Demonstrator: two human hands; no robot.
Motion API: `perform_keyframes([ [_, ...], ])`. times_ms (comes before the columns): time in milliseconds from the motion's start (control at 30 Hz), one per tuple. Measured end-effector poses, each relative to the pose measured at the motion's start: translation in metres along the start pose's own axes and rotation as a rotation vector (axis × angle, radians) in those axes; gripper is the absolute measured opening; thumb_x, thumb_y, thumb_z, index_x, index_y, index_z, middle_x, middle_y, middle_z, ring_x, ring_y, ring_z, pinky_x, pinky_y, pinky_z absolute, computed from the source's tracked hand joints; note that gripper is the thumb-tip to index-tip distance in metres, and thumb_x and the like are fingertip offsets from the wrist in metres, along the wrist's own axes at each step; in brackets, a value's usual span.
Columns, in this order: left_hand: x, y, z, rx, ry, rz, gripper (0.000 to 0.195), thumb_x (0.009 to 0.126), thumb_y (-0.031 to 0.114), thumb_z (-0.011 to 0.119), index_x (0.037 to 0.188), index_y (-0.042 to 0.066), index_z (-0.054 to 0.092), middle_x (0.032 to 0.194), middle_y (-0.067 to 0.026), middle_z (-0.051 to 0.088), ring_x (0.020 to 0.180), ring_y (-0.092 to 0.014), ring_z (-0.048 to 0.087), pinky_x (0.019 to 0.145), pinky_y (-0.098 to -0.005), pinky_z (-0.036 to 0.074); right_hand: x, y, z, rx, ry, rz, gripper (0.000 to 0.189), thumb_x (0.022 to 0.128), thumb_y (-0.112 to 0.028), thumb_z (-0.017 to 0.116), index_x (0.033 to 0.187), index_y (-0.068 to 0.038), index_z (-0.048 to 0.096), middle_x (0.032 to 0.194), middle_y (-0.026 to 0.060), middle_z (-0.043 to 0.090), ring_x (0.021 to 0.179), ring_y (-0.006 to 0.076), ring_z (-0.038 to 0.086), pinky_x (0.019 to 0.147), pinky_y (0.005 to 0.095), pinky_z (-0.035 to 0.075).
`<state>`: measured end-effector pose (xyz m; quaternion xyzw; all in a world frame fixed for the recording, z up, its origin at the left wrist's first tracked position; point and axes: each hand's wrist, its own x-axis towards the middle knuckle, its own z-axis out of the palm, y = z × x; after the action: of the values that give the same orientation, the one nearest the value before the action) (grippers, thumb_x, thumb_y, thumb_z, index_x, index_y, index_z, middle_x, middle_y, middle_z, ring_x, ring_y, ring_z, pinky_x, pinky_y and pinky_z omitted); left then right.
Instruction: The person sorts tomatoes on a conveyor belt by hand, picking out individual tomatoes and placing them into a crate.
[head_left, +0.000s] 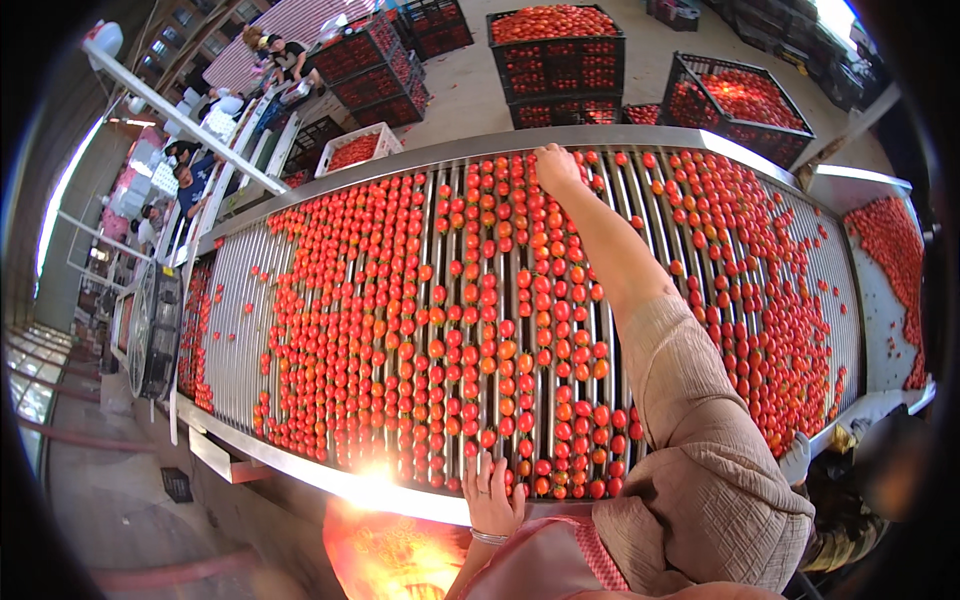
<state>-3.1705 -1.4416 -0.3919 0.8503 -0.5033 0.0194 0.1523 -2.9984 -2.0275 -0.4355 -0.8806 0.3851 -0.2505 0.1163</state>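
Many small red tomatoes (405, 327), a few more orange, lie in rows on a metal roller conveyor (241, 300). My right hand (556, 166) reaches across to the far edge of the rollers, its fingers curled down over tomatoes there; whether it grips one cannot be told. By the near rail, my left hand (491, 491) rests with fingers apart at the lowest tomatoes, a ring on one finger and bangles at the wrist. Nothing shows held in it.
Stacked black crates of tomatoes (556, 64) stand beyond the far rail (600, 137), near a white crate (358, 152). A fan (154, 330) is at the left end. A co-worker's gloved hand (796, 457) is at the lower right. Other people work at the upper left.
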Motion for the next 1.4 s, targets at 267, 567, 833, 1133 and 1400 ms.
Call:
perform_keyframes([
  [267,0.001,0.014,0.003,0.003,-0.066,-0.07,0.051,0.084,0.026,0.063,0.13,0.005,0.053,0.142,-0.0178,0.041,0.133,-0.043,0.035,0.108,-0.0585,0.029,0.022,-0.017,0.004,-0.22,-0.203,0.076,0.027,0.092,-0.014,0.051,0.113,0.0,0.061,0.117,0.0214,0.057,0.105,0.0368,0.062,0.087,0.0441,0.053],
  [567,0.001,0.026,0.01,-0.006,-0.041,-0.058,0.05,0.085,0.026,0.063,0.13,0.006,0.053,0.142,-0.0176,0.042,0.134,-0.042,0.035,0.108,-0.057,0.029,0.001,0.007,-0.013,-0.015,-0.17,0.024,0.029,0.09,-0.014,0.052,0.115,-0.001,0.058,0.119,0.0224,0.057,0.102,0.0395,0.063,0.088,0.0465,0.053],
  [833,0.001,0.036,0.004,-0.03,-0.015,-0.07,0.052,0.086,0.025,0.064,0.132,0.005,0.052,0.142,-0.0201,0.042,0.134,-0.044,0.035,0.11,-0.0573,0.027,-0.117,0.004,-0.088,0.844,-0.043,0.24,0.028,0.086,-0.019,0.071,0.1,0.001,0.059,0.091,0.01,0.063,0.08,0.0193,0.063,0.07,0.0338,0.05],
  [1133,-0.004,0.051,0.028,0.004,-0.001,0.023,0.055,0.088,0.026,0.059,0.137,0.006,0.047,0.149,-0.0193,0.036,0.141,-0.042,0.027,0.114,-0.0554,0.02,-0.455,0.046,-0.244,1.822,-0.33,0.839,0.019,0.099,-0.019,0.057,0.108,-0.003,0.06,0.085,0.0031,0.061,0.067,0.0102,0.058,0.057,0.0231,0.044],
  [1400,-0.012,0.06,0.025,0.063,-0.17,0.273,0.062,0.09,0.031,0.058,0.144,0.007,0.04,0.155,-0.018,0.028,0.145,-0.038,0.02,0.116,-0.0562,0.014,-0.749,0.083,-0.308,2.199,-0.099,1.285,0.035,0.097,-0.041,0.057,0.106,-0.007,0.062,0.076,0.0022,0.052,0.058,0.0097,0.045,0.047,0.0205,0.036],
])
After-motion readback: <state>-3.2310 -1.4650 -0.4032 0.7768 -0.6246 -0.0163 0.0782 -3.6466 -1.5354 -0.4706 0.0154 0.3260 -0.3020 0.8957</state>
